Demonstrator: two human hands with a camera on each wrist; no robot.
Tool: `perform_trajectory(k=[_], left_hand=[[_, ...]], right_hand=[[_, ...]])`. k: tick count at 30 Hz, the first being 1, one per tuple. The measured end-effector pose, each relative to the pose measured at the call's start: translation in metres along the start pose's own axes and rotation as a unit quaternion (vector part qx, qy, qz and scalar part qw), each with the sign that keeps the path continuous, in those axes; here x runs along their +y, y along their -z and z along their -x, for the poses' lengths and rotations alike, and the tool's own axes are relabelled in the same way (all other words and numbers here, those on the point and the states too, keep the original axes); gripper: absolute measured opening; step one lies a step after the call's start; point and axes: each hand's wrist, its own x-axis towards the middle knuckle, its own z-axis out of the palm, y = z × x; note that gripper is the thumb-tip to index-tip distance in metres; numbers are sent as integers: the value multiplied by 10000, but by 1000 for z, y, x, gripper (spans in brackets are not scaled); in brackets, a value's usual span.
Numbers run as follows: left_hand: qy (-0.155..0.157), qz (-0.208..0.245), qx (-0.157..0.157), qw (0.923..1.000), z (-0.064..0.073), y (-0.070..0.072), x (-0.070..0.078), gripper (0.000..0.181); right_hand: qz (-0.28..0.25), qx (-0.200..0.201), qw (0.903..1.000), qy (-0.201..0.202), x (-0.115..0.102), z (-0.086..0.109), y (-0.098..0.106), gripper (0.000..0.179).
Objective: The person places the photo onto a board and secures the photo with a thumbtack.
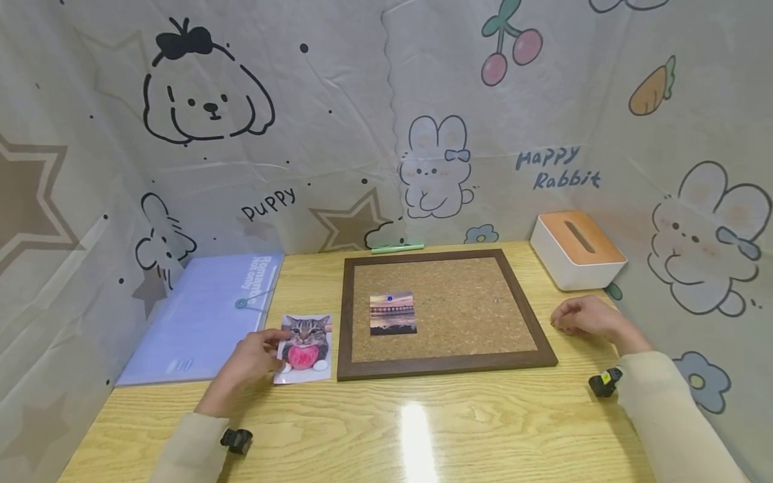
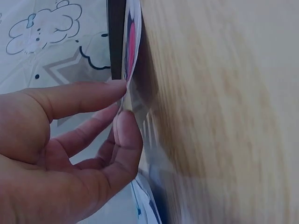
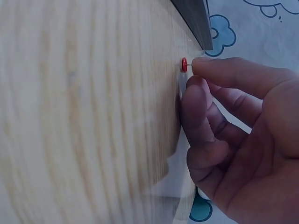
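My left hand (image 1: 250, 359) pinches the left edge of a cat photo (image 1: 317, 369), a glossy print of a cat with a pink heart. In the left wrist view the photo (image 2: 132, 42) appears edge-on, its border between thumb and fingers. My right hand (image 1: 586, 318) is low over the table, right of the corkboard. A red thumbtack (image 3: 184, 65) sits at its fingertips in the right wrist view, needle pointing toward the thumb; its head is outside the fingers, which are loosely bent. The framed corkboard (image 1: 465, 308) lies between both hands, bearing a sunset pier photo (image 1: 393, 318) held by a blue tack (image 1: 390, 298).
A pale blue document folder (image 1: 199, 315) lies at left. Behind the board is a green pen (image 1: 397, 248). A white tissue box (image 1: 574, 268) with a wooden lid stands at the back right. Patterned cloth (image 1: 338, 80) hangs around the table (image 1: 338, 429).
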Motion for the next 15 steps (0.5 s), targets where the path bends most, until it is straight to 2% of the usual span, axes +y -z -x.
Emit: perform_trajectory(k=[8,15], left_hand=[[-32,576,-282,9979,0,10,-5,61],[-36,1413,-450,9889,-1,17,-11,60]], right_hand=[[201,1,9998,-13,0,-3,0,18],[278,189,9994,-78,-5,-1,3,18]])
